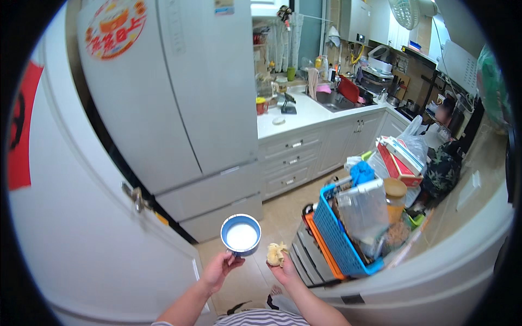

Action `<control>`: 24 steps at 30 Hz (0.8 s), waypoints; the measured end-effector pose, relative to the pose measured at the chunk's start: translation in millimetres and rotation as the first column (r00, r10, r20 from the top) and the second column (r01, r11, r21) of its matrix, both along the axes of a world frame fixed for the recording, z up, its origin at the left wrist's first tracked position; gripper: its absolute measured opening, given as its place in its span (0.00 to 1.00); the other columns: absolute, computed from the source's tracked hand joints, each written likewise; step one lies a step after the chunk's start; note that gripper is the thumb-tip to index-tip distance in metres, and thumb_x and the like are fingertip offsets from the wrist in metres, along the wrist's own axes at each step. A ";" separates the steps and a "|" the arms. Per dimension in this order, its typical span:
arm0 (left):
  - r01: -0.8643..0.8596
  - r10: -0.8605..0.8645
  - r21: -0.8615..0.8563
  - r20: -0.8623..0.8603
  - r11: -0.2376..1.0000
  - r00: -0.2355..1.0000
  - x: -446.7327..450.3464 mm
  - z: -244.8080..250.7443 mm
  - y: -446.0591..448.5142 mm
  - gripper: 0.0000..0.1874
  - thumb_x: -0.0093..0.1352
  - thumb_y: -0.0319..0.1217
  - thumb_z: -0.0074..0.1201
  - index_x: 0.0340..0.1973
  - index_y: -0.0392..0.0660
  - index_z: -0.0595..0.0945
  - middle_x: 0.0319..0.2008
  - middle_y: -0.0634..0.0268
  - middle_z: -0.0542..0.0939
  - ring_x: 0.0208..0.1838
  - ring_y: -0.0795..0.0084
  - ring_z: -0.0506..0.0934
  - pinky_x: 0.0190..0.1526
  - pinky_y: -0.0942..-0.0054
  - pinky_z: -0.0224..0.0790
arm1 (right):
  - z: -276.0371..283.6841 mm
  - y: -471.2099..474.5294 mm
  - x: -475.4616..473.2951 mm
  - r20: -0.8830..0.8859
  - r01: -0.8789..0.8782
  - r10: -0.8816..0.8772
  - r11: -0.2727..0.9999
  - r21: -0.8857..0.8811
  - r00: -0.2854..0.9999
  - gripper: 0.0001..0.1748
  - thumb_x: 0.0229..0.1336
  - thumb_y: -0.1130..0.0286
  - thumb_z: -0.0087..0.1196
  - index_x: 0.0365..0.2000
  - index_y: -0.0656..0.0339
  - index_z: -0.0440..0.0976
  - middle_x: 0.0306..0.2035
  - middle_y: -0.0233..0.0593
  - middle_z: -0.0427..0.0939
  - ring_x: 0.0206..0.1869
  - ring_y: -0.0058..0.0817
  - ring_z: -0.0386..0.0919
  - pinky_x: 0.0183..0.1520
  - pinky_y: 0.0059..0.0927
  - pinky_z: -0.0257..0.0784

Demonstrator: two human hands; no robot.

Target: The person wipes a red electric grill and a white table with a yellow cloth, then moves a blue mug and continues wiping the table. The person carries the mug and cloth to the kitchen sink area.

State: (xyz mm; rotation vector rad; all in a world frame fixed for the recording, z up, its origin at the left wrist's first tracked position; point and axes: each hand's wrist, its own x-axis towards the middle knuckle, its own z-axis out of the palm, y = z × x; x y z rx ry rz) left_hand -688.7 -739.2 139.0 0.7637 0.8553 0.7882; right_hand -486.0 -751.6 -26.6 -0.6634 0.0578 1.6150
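In my left hand [220, 271] is a blue cup [241, 235] with a pale rim, held by its lower side or handle. White stuff, liquid or a powder, shows inside it. My right hand [285, 269] holds a crumpled pale yellow thing [276, 254], perhaps a cloth or a piece of food; I cannot tell which. The two hands are apart, low in the view and above the tiled floor [261, 265].
A white door [94, 228] and a tall refrigerator [208, 102] stand left. The white counter [297, 120] holds a sink [334, 100]. At right, a blue plastic basket [338, 232] packed with containers tops a drawer unit [304, 254]. Another person [440, 163] is beyond.
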 end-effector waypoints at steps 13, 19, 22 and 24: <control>0.205 -0.206 -0.069 -0.011 0.976 0.978 67.8 -19.8 256.3 0.17 0.69 0.38 0.36 0.20 0.45 0.65 0.37 0.56 0.77 0.48 0.66 0.73 0.57 0.66 0.59 | -122.2 337.0 65.6 0.145 0.423 -0.401 0.887 -0.184 0.905 0.20 0.56 0.67 0.49 0.49 0.60 0.63 0.44 0.39 0.72 0.44 0.35 0.74 0.44 0.39 0.72; 0.268 -0.272 -0.100 -0.027 0.958 0.962 139.3 -33.3 392.2 0.16 0.69 0.38 0.36 0.20 0.46 0.65 0.31 0.62 0.74 0.47 0.69 0.72 0.56 0.67 0.59 | -105.2 412.3 106.3 0.188 0.550 -0.519 0.806 -0.219 0.834 0.20 0.55 0.66 0.49 0.49 0.55 0.64 0.44 0.37 0.73 0.43 0.33 0.74 0.42 0.36 0.72; 0.296 -0.296 0.001 0.002 0.955 0.955 198.4 -46.6 455.1 0.15 0.69 0.37 0.37 0.20 0.47 0.65 0.30 0.64 0.74 0.45 0.70 0.72 0.54 0.69 0.60 | -95.0 428.4 144.7 0.173 0.620 -0.596 0.749 -0.232 0.784 0.18 0.56 0.65 0.49 0.47 0.55 0.65 0.43 0.36 0.73 0.45 0.32 0.73 0.44 0.36 0.71; 0.290 -0.290 0.023 0.034 0.957 0.956 248.9 -55.4 491.3 0.15 0.68 0.38 0.37 0.20 0.47 0.65 0.30 0.65 0.73 0.44 0.71 0.72 0.53 0.70 0.60 | -102.0 436.8 171.4 0.156 0.685 -0.669 0.687 -0.245 0.727 0.15 0.58 0.63 0.47 0.45 0.53 0.67 0.42 0.33 0.74 0.43 0.29 0.74 0.41 0.34 0.70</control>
